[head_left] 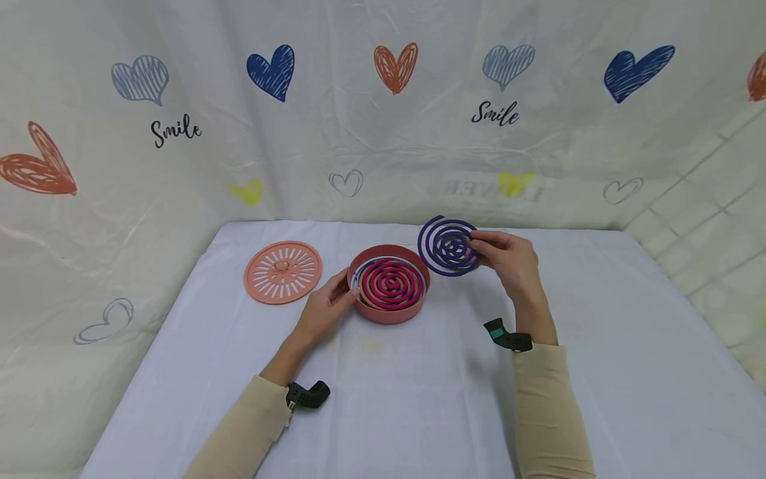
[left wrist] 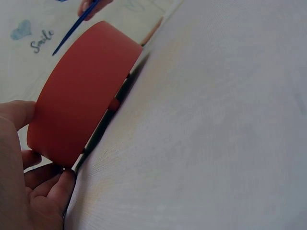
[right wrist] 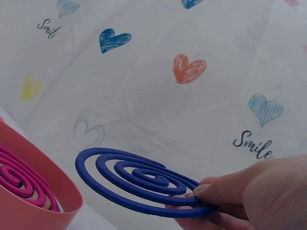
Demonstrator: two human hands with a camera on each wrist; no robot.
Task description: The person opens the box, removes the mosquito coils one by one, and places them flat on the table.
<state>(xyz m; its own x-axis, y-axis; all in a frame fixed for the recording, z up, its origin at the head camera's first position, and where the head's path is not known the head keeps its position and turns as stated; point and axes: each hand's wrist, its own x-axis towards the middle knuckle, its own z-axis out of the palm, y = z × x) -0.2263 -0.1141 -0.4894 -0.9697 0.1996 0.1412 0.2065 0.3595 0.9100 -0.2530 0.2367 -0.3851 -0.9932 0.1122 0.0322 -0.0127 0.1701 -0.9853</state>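
My left hand [head_left: 323,309] grips the side of a round coral-red mosquito coil holder [head_left: 389,318], thumb at its rim and fingers low against the wall. Inside the holder lies a bright pink mosquito coil [head_left: 391,283], with tan and dark coil edges showing beneath it. To the right of the holder, my right hand [head_left: 513,263] pinches a dark blue mosquito coil [right wrist: 158,209] by its outer rings, thumb on top and fingers underneath. This coil is raised above the table, near the holder's right rim. The left wrist view shows short feet under the holder.
An orange slotted lid [head_left: 281,293] with a small knob lies on the table left of the holder. A white cloth [head_left: 407,412] covers the table. Behind it hangs a pale curtain [head_left: 335,113] printed with hearts and the word Smile.
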